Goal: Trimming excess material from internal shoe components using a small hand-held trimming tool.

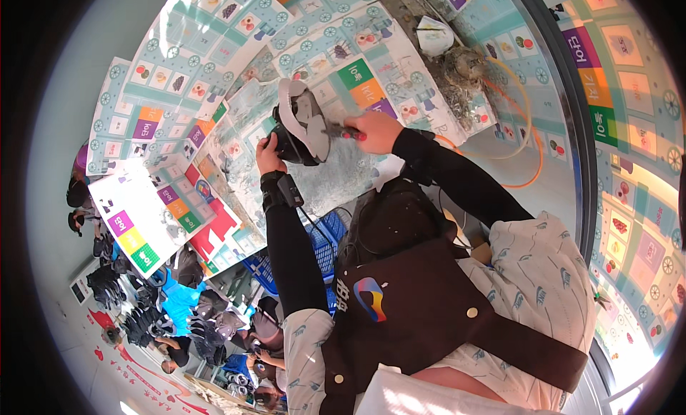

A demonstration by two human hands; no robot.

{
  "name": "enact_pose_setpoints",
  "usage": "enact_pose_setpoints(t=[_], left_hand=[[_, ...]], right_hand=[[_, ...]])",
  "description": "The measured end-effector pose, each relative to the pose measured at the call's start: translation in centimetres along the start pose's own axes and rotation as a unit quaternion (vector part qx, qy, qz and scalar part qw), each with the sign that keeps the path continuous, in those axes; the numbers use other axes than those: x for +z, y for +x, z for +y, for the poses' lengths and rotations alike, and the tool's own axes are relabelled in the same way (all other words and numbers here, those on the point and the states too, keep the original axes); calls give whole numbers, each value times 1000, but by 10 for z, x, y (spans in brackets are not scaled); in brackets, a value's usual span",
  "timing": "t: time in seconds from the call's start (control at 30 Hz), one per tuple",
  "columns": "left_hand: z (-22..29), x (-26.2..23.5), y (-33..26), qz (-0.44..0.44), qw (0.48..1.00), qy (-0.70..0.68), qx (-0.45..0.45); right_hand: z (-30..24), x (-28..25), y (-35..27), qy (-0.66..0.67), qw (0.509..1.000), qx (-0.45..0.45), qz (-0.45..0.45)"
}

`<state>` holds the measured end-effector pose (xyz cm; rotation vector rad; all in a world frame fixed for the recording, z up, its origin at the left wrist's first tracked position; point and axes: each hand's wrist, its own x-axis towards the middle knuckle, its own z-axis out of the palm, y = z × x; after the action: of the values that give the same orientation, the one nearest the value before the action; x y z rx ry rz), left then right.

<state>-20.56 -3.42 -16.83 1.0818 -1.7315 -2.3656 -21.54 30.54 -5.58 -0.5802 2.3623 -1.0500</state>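
My left hand (269, 156) is closed around a dark shoe (306, 140) with a pale grey-white sole edge, holding it above the workbench (350, 176). The shoe is tilted, its pale rim turned upward. My right hand (377, 132) grips a small dark tool with red on its handle (351, 133), just right of the shoe. The tool's head is blurred against the shoe's side; whether it touches and what kind it is, I cannot tell. Printed sheets with coloured blocks (366, 90) cover the bench top, which is stained with pale residue.
A white container (434, 36) and a brown clumped mass (464, 63) stand at the bench's far right. Orange and yellow hoses (530, 122) curl beside them. Blue plastic baskets (325, 247) sit below the near edge. Dark shoes (136, 323) and other people are at lower left.
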Motion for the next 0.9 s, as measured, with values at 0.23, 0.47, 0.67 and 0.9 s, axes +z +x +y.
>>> enact_pose_setpoints(t=[0.23,0.47,0.67,0.9], left_hand=[[5,4,-11,-24,999,-31,-12],[6,-3,-18,40,997,71,-15],[17,5,-23,13,996,64,-57],[33,-34,-10,-113,972,115,-172]], right_hand=[[2,11,0,-8,999,-7,-48],[10,13,-10,-13,999,-21,-34],[15,8,-8,-25,1000,5,4],[14,18,-28,42,998,-44,19]])
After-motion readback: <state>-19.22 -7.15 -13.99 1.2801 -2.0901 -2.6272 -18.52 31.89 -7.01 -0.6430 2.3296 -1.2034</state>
